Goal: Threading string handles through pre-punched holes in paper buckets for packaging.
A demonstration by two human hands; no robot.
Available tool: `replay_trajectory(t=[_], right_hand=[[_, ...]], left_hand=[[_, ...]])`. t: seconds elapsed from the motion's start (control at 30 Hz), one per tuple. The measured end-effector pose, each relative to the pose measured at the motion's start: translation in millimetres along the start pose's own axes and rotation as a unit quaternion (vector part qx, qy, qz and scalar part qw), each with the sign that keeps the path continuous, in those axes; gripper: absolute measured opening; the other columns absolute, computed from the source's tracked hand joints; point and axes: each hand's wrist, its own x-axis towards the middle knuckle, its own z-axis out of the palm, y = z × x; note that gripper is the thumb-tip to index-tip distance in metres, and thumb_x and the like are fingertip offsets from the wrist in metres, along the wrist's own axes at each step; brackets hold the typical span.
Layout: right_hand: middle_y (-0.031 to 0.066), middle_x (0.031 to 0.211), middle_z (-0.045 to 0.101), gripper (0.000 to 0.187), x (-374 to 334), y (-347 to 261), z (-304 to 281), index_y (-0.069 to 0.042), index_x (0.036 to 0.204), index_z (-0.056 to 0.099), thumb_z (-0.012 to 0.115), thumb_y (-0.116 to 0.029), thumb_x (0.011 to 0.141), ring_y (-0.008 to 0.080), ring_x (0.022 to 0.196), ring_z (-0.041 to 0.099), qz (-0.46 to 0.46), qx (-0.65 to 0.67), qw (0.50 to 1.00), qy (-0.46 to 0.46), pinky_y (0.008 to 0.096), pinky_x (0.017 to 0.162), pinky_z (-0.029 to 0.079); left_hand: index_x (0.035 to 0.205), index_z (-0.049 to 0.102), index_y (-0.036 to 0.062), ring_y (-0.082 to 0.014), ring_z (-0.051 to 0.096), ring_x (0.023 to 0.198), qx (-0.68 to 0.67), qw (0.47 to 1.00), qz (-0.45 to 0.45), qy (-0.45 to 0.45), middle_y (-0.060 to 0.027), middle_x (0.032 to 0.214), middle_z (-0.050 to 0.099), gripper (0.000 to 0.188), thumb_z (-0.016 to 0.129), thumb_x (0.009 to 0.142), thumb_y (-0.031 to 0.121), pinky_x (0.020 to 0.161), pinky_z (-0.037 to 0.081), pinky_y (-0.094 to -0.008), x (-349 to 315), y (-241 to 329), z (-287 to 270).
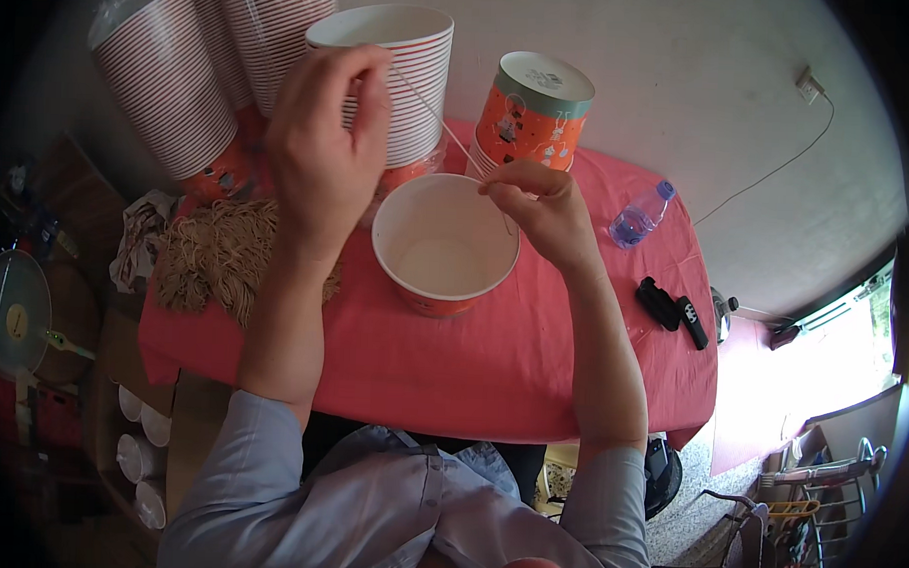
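A white-lined paper bucket [405, 220] with an orange lower wall stands upright on the table, its mouth facing up. Above its far left side, my left hand [329, 144] is raised, thumb and fingers pinched on a thin pale cord [428, 105]. The cord slants down to the right towards the bucket's rim. There my right hand [539, 205] pinches the cord at the far right of the rim, and a short end hangs below its fingers. To the left of the bucket lies a heap of beige cords [215, 261].
Tall nested bucket stacks [166, 84] and another stack [411, 92] rise behind. An orange bucket [530, 121] sits upside down at the back. A water bottle [641, 216] and black objects [658, 303] lie right on the red tablecloth [451, 384]. A wall bounds the far side.
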Motion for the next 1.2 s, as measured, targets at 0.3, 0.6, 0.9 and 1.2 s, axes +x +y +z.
replay_trajectory(t=[0.3,0.6,0.9,1.2], right_hand=[[0.0117,0.145,0.064,0.017,15,36,-18,-0.004,0.102,0.084,0.074,-0.01,0.089,0.0192,0.111,0.07,0.016,-0.039,0.998,-0.051,0.0361,0.096,0.056],[0.004,0.105,0.077,0.018,19,41,-4,-0.004,0.107,0.082,0.073,-0.008,0.091,0.0107,0.086,0.068,0.099,0.031,0.994,-0.035,0.0273,0.075,0.054],[0.0049,0.094,0.078,0.022,16,38,10,-0.003,0.113,0.077,0.072,-0.01,0.093,0.0133,0.089,0.073,-0.005,-0.019,1.0,0.002,0.0308,0.082,0.058],[0.0069,0.092,0.078,0.026,4,16,21,-0.005,0.116,0.074,0.077,-0.013,0.091,0.015,0.084,0.074,-0.012,-0.2,0.979,0.022,0.0317,0.079,0.058]], left_hand=[[0.11,0.077,0.0035,-0.0053,0.063,0.069,-0.042,0.981,-0.154,0.113,-0.0004,0.086,0.075,0.011,0.074,0.099,0.006,0.059,0.049,-0.0232,11,-45,-29],[0.11,0.078,0.0068,-0.0048,0.056,0.065,-0.09,0.981,-0.143,0.093,0.0011,0.088,0.075,0.015,0.077,0.095,0.004,0.058,0.044,-0.0212,8,-46,-29],[0.11,0.077,0.0064,-0.0048,0.053,0.067,-0.129,0.981,-0.102,0.101,0.0025,0.091,0.075,0.016,0.077,0.094,0.001,0.061,0.044,-0.0208,13,-32,-36],[0.119,0.072,-0.0045,-0.004,0.064,0.086,-0.202,0.967,-0.143,0.068,-0.0041,0.1,0.075,0.018,0.07,0.101,-0.002,0.075,0.051,-0.0177,14,-13,-45]])
